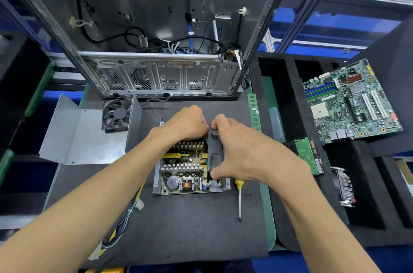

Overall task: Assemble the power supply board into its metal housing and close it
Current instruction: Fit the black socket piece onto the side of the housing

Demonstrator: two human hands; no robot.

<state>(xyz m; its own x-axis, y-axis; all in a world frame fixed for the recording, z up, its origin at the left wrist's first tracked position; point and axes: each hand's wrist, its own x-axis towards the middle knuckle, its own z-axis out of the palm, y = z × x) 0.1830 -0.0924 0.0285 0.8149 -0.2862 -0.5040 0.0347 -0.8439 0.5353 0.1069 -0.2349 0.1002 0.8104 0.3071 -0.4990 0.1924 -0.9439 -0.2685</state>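
The power supply board (185, 165) is seated in the open metal housing (157, 180), which rests on the dark mat of the bench (178, 228) at roughly the centre of the view. A black fan (215, 154) is held upright on edge along the 3 o'clock side of the housing. Its long axis runs from 12 o'clock to 6 o'clock, parallel to the housing's right wall.

The right hand (243, 152) is curled round the fan from the 3 o'clock side, with fingertips at the far top corner and the thumb at the near lower corner. The left hand (186, 122) is placed at the 12 o'clock end of the board, its fingers curled down at the fan's far edge; whether the fan or the housing wall is gripped cannot be told.

The right hand is the nearer to the fan. The coming move is judged to depend on the fan being kept parallel to the right wall.

The bent metal cover (82, 136) lies apart at 9 o'clock. A yellow-handled screwdriver (239, 199) lies just beside the housing at 4 o'clock.
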